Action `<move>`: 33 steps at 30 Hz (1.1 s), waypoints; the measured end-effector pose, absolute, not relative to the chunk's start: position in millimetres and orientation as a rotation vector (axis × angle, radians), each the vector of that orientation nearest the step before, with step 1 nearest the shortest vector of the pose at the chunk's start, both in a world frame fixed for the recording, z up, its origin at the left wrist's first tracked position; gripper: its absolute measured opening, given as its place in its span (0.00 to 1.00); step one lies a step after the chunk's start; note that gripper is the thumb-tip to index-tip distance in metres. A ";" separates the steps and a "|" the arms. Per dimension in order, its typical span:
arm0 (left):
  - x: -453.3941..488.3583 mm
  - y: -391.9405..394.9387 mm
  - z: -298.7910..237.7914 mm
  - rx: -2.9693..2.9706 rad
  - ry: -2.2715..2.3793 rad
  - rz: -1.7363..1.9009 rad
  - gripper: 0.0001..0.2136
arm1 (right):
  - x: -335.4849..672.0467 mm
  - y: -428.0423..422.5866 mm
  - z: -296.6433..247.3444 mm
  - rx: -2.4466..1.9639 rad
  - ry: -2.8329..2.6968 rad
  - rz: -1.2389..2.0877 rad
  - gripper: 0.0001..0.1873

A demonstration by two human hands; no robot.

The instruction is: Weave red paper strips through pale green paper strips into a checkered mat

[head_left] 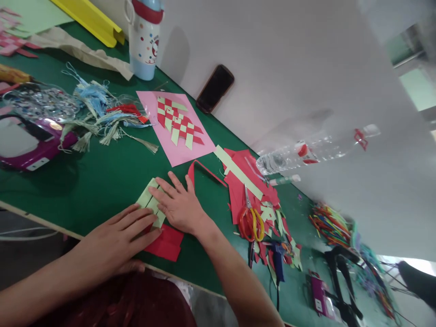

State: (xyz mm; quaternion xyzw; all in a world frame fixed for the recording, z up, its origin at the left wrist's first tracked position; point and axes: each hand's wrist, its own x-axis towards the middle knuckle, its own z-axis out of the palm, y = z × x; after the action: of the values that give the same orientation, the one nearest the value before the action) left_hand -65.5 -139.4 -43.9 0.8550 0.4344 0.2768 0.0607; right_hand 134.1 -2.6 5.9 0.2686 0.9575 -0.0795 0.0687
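Pale green paper strips (146, 198) lie side by side on the table, partly covered by both hands. Below them is a piece of red paper (167, 245) near the table's front edge. My left hand (127, 234) rests with fingers stretched out over the strips and the red paper. My right hand (179, 204) lies flat with spread fingers on the strips' right side. A folded red strip (208, 171) stands just beyond the right hand. Farther back, woven red and green paper fish (179, 122) lie on a pink sheet (173, 156).
Orange-handled scissors (251, 222) lie on red paper scraps (238, 204) at right, near a blue glue gun (278, 261). A plastic bottle (313, 152), phone (215, 88) and cup (145, 45) line the wall. Tassels (98, 109) and a purple device (37, 145) are at left.
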 end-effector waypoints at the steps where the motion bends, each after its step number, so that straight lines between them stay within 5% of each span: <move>1: -67.8 -139.4 -45.1 2.616 1.302 0.819 0.28 | 135.3 -3.2 4.1 0.818 2.904 -0.248 0.25; 17: -118.6 -174.6 -34.8 2.653 1.477 0.663 0.17 | 165.1 -23.6 15.5 1.088 3.166 -0.273 0.22; 22: -109.0 -173.0 -36.2 2.613 1.468 0.757 0.15 | 172.9 -84.0 10.7 1.216 3.119 -0.526 0.37; 33: -92.0 -143.2 -20.1 2.495 1.414 0.693 0.12 | 168.3 -102.2 -6.6 1.412 3.041 -0.529 0.34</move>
State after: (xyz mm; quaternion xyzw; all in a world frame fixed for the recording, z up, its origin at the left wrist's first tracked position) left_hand -92.0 -143.2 -20.1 0.8418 0.4770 0.2339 0.0955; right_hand 168.3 -102.2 -6.6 0.4127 0.8887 -0.1546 -0.1261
